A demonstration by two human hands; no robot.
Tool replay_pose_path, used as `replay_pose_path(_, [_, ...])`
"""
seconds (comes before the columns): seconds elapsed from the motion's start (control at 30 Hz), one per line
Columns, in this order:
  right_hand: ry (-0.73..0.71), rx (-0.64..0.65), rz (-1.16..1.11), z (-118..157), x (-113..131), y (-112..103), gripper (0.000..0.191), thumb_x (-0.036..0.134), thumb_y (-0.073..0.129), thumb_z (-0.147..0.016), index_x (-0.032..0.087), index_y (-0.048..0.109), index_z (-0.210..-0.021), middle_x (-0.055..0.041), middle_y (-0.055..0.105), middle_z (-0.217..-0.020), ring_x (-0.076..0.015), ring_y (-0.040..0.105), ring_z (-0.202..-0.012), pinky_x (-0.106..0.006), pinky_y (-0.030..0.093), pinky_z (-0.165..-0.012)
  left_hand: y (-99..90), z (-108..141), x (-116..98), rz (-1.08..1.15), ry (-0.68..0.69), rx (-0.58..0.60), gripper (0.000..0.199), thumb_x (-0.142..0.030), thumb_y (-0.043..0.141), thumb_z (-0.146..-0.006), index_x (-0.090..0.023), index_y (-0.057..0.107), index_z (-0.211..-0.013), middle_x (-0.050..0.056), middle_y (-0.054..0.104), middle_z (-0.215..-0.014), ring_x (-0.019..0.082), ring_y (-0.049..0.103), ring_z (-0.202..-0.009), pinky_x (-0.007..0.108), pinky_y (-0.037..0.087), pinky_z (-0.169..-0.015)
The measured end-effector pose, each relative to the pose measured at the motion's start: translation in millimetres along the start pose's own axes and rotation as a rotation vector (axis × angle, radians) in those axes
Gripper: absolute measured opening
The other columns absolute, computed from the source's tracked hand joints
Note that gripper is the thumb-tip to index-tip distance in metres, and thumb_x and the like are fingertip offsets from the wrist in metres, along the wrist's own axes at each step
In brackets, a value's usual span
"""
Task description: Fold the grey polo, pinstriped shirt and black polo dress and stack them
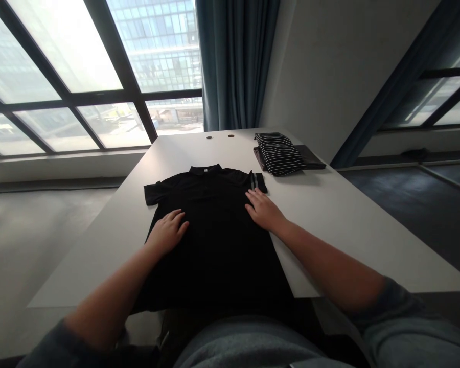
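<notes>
A black short-sleeved polo shirt (214,235) lies spread on the white table, its collar pointing away from me and its hem hanging over the near edge. Grey stripes mark its right-hand sleeve cuff. On the left part of the chest, my left hand (167,231) rests flat with the fingers loosely extended. My right hand (264,208) lies on the shirt's right side, just below the striped cuff, fingers stretched out. Neither hand grips the fabric.
A folded black-and-white striped garment (279,153) lies on dark folded cloth (310,157) at the back right of the white table (352,240). Two round holes sit near the table's far edge. Beyond stand a blue curtain (237,66) and large windows.
</notes>
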State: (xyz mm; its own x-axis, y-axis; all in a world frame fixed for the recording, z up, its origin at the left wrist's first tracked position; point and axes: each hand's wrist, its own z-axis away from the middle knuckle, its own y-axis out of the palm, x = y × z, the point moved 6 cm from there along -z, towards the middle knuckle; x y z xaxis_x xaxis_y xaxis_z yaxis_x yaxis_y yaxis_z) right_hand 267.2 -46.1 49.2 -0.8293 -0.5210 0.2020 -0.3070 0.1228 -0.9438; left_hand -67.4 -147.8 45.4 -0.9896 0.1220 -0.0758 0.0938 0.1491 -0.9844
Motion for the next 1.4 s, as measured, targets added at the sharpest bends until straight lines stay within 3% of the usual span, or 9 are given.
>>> replay_pose_path(0.13, [0.036,0.071,0.009,-107.6,-32.7,12.8,0.057,0.022,0.039,-0.102,0.007,0.051,-0.156,-0.0142,0.049,-0.162,-0.0282,0.040,-0.153,-0.041,0.030,-0.129,2.0,-107.1,46.1,-0.025,-0.143,0.023,0.057,-0.044,0.035,-0.106,-0.014,0.057,-0.149,0.013,0.048,-0.164,0.031,0.044,-0.151,0.045,0.038,-0.123])
replay_pose_path(0.23, [0.182,0.076,-0.009,-142.9,-70.6,24.0,0.055,0.020,0.039,-0.099,0.013,0.055,-0.152,-0.0148,0.055,-0.156,-0.0295,0.055,-0.139,-0.042,0.043,-0.119,8.7,-153.9,95.0,-0.008,-0.268,0.040,0.057,-0.040,0.033,-0.106,-0.011,0.055,-0.150,0.017,0.046,-0.164,0.034,0.043,-0.152,0.047,0.038,-0.122])
replay_pose_path(0.43, [0.338,0.042,0.025,-127.5,-122.8,54.5,0.070,0.036,0.046,-0.100,0.013,0.034,-0.164,-0.0193,0.040,-0.166,-0.0359,0.051,-0.142,-0.047,0.043,-0.118,36.8,-161.9,175.6,0.032,-0.388,0.101,0.065,-0.039,0.032,-0.106,-0.010,0.037,-0.163,0.019,0.038,-0.169,0.031,0.038,-0.156,0.043,0.036,-0.124])
replay_pose_path(0.53, [0.359,0.054,0.092,-114.3,-122.3,62.6,0.061,0.042,0.041,-0.102,0.013,0.048,-0.156,-0.0217,0.048,-0.159,-0.0379,0.051,-0.141,-0.054,0.039,-0.118,53.7,-155.8,196.6,0.034,-0.435,0.106,0.071,-0.046,0.026,-0.107,-0.009,0.028,-0.167,0.022,0.030,-0.172,0.036,0.027,-0.160,0.050,0.030,-0.126])
replay_pose_path(0.63, [0.405,0.092,0.165,-107.2,-116.2,59.6,0.058,0.048,0.036,-0.103,0.014,0.063,-0.141,-0.0251,0.059,-0.145,-0.0407,0.054,-0.133,-0.063,0.037,-0.113,65.3,-157.7,208.2,0.032,-0.470,0.108,0.076,-0.050,0.025,-0.106,-0.002,0.026,-0.166,0.024,0.028,-0.172,0.037,0.025,-0.161,0.051,0.028,-0.127])
replay_pose_path(0.87, [0.523,0.164,0.248,-126.1,-115.7,41.8,0.062,0.056,0.045,-0.099,0.010,0.071,-0.131,-0.0299,0.063,-0.135,-0.0467,0.057,-0.128,-0.068,0.035,-0.110,65.9,-164.8,219.6,0.000,-0.582,0.181,0.087,-0.062,0.029,-0.102,0.002,0.038,-0.160,0.032,0.032,-0.167,0.045,0.032,-0.156,0.063,0.035,-0.120])
replay_pose_path(1.03, [0.298,0.221,0.148,-142.3,-105.0,62.2,0.069,0.056,0.035,-0.105,0.013,0.049,-0.157,-0.0217,0.045,-0.162,-0.0379,0.041,-0.150,-0.056,0.029,-0.124,63.8,-160.4,202.8,-0.031,-0.514,0.168,0.084,-0.062,0.025,-0.102,-0.007,0.032,-0.166,0.022,0.021,-0.174,0.041,0.021,-0.161,0.061,0.025,-0.126])
replay_pose_path(1.17, [0.297,0.296,0.101,-137.6,-116.2,81.9,0.075,0.060,0.030,-0.106,0.020,0.028,-0.169,-0.0113,0.017,-0.177,-0.0313,0.018,-0.163,-0.054,0.015,-0.131,68.3,-153.5,197.5,-0.034,-0.523,0.191,0.083,-0.062,0.022,-0.102,-0.013,0.028,-0.168,0.016,0.018,-0.176,0.038,0.018,-0.162,0.064,0.019,-0.128])
replay_pose_path(1.4, [0.266,0.261,0.093,-141.6,-129.1,85.7,0.074,0.061,0.034,-0.106,0.023,0.030,-0.169,-0.0098,0.019,-0.176,-0.0309,0.019,-0.162,-0.054,0.016,-0.131,66.9,-153.0,196.0,-0.007,-0.554,0.172,0.083,-0.063,0.030,-0.100,-0.016,0.029,-0.168,0.015,0.017,-0.176,0.040,0.016,-0.162,0.067,0.016,-0.128])
